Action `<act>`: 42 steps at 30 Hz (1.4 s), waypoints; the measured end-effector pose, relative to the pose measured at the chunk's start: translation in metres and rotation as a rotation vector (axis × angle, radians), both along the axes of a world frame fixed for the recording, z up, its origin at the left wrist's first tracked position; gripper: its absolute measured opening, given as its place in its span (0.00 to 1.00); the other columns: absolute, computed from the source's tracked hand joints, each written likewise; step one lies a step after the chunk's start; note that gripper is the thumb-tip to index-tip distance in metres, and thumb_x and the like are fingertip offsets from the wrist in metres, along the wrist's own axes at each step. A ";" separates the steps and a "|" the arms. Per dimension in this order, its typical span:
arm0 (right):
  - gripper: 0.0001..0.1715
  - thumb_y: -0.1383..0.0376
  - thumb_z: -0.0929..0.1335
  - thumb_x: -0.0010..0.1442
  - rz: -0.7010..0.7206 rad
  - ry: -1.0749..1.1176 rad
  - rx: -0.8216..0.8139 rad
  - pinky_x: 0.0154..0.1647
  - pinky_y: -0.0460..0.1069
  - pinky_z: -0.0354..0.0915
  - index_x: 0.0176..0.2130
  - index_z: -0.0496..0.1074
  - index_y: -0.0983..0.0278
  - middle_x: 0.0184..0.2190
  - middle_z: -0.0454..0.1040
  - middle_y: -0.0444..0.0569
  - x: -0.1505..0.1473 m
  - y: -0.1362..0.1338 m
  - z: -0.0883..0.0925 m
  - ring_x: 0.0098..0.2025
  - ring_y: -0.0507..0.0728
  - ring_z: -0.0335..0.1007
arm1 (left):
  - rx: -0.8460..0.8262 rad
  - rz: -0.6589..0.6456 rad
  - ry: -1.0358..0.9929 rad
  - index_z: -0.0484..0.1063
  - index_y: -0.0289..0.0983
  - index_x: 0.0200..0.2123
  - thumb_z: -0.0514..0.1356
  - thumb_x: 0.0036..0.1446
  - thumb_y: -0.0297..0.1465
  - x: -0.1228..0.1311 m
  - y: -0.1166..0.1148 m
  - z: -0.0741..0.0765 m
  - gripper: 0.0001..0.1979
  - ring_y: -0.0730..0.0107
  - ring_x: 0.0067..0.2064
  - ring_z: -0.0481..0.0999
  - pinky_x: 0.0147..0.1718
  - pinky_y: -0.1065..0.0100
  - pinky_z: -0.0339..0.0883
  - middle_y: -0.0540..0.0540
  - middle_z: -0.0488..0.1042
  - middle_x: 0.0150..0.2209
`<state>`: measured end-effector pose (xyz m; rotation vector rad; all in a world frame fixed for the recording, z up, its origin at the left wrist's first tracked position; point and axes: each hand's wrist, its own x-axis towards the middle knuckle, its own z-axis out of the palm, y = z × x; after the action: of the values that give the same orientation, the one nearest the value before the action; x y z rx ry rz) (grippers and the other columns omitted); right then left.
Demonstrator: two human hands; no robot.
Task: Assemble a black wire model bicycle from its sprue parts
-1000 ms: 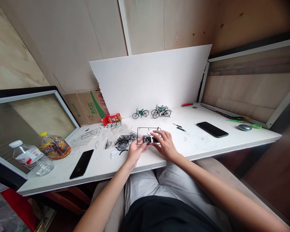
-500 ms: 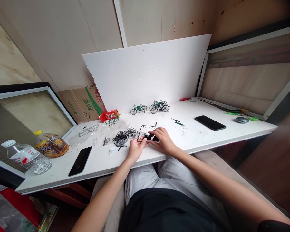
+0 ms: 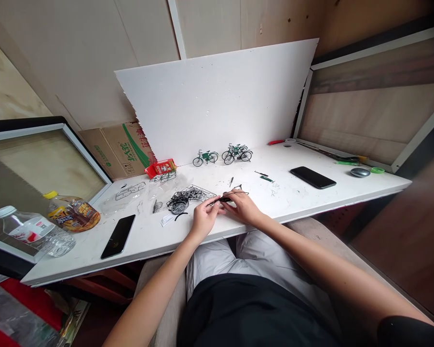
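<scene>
Close to the table's front edge, my left hand (image 3: 204, 216) and my right hand (image 3: 243, 208) pinch a black plastic parts frame (image 3: 224, 198) between them. It is turned nearly edge-on, and the fingers cover much of it. Left of the hands lies a pile of black model parts (image 3: 193, 193) with a spoked model wheel (image 3: 179, 206) at its near side. A small printed paper slip (image 3: 167, 220) and a curved black piece (image 3: 181, 216) rest in front of the wheel. Beyond the hands stand several small model bicycles, among them a green one (image 3: 205, 157) and a black one (image 3: 237, 155).
To the left are a clear bottle (image 3: 36, 231), a yellow-capped bottle (image 3: 72, 212) and a phone (image 3: 118, 236). Another phone (image 3: 313, 177) and a computer mouse (image 3: 360, 172) lie right. A red packet (image 3: 161, 168) stands behind. A white board (image 3: 217, 101) closes the back.
The black parts frame has been tipped from facing me to nearly edge-on, both hands still holding it. The whole view has shifted slightly.
</scene>
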<state>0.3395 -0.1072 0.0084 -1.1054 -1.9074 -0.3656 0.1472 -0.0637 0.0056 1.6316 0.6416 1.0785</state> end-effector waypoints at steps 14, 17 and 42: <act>0.16 0.66 0.69 0.71 -0.003 -0.057 0.032 0.48 0.56 0.69 0.58 0.72 0.62 0.44 0.85 0.53 0.005 0.006 -0.013 0.41 0.60 0.84 | 0.343 0.206 0.264 0.83 0.38 0.39 0.59 0.69 0.45 -0.003 -0.007 0.004 0.19 0.56 0.36 0.82 0.40 0.62 0.72 0.38 0.84 0.36; 0.14 0.65 0.69 0.72 -0.042 -0.087 0.037 0.48 0.55 0.67 0.56 0.73 0.62 0.40 0.86 0.52 0.006 0.005 -0.013 0.39 0.59 0.84 | 0.300 0.179 0.193 0.84 0.38 0.38 0.62 0.67 0.44 -0.003 -0.011 0.007 0.17 0.55 0.37 0.80 0.41 0.63 0.69 0.37 0.84 0.37; 0.14 0.69 0.67 0.72 -0.015 -0.103 0.096 0.57 0.61 0.68 0.53 0.77 0.57 0.56 0.81 0.50 0.005 -0.008 0.003 0.60 0.62 0.74 | -0.397 -0.281 -0.078 0.81 0.31 0.46 0.70 0.58 0.47 -0.009 0.009 0.016 0.25 0.50 0.44 0.85 0.44 0.58 0.76 0.33 0.84 0.45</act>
<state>0.3443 -0.1148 0.0116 -1.0556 -1.9514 -0.5258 0.1386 -0.0547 0.0214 1.2828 0.5178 0.7495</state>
